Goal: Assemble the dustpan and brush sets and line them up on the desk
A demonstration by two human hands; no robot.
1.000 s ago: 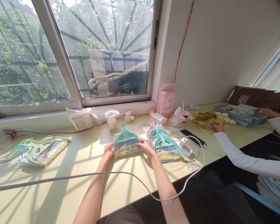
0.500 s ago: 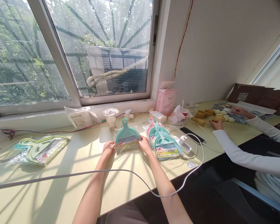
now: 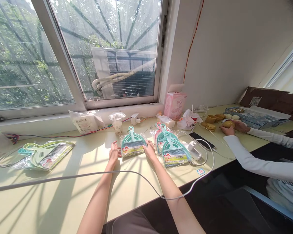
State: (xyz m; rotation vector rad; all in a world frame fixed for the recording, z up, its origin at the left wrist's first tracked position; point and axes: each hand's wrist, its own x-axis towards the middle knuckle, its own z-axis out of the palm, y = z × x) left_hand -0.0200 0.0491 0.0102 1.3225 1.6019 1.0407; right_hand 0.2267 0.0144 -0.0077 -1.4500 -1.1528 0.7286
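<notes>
A teal dustpan and brush set [image 3: 133,143] in a clear wrapper with a printed label lies in front of me, its handle pointing to the window. My right hand [image 3: 149,150] pinches its right edge. At its left edge is my left hand [image 3: 115,152], fingers apart and curved; whether a fingertip touches the wrapper I cannot tell. Close to my right hand is a pile of wrapped dustpan sets [image 3: 175,151], teal ones with a pink one behind. Farther left lie green wrapped dustpan sets [image 3: 47,154], overlapping.
A grey cable [image 3: 88,175] crosses above my forearms. Near the window stand a plastic cup [image 3: 117,122] and a white packet [image 3: 85,122]. A phone [image 3: 201,140] and white charger [image 3: 194,150] lie to the right. Beyond, a co-worker's hands [image 3: 228,129] hold a round yellowish object.
The teal set now lies flatter on the table. My left hand's fingers have come off its left edge and spread. The co-worker's two hands have come together.
</notes>
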